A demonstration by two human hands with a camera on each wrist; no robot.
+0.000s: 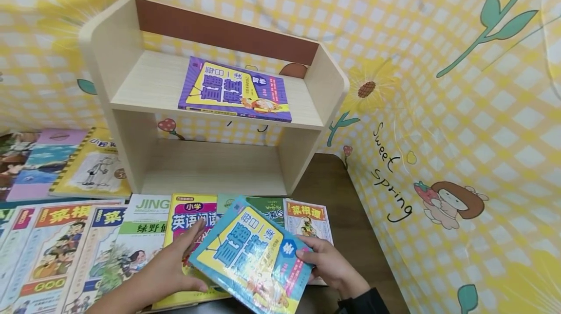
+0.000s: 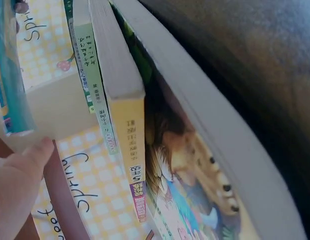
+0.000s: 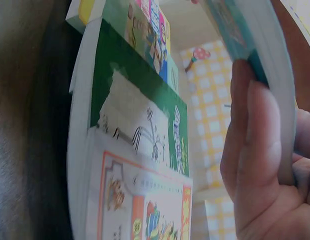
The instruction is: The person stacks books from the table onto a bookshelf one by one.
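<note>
Item one, nearest me: a teal-and-yellow workbook (image 1: 252, 254), tilted, lifted just above the row of books laid in front of the wooden shelf unit (image 1: 210, 109). My left hand (image 1: 173, 270) grips its left edge, thumb on the cover and fingers curled beneath; my right hand (image 1: 326, 263) grips its right edge, thumb on top by the blue circle. Under it, in front of the shelf unit: a yellow English reader (image 1: 186, 219), a green-covered book (image 1: 267, 206) and a red-titled white book (image 1: 308, 219), overlapping on the dark table (image 1: 346, 216). Left of these, more picture books (image 1: 57, 246) lie flat. Farthest: a purple-and-yellow workbook (image 1: 236, 91) lying flat on the shelf unit's upper board.
</note>
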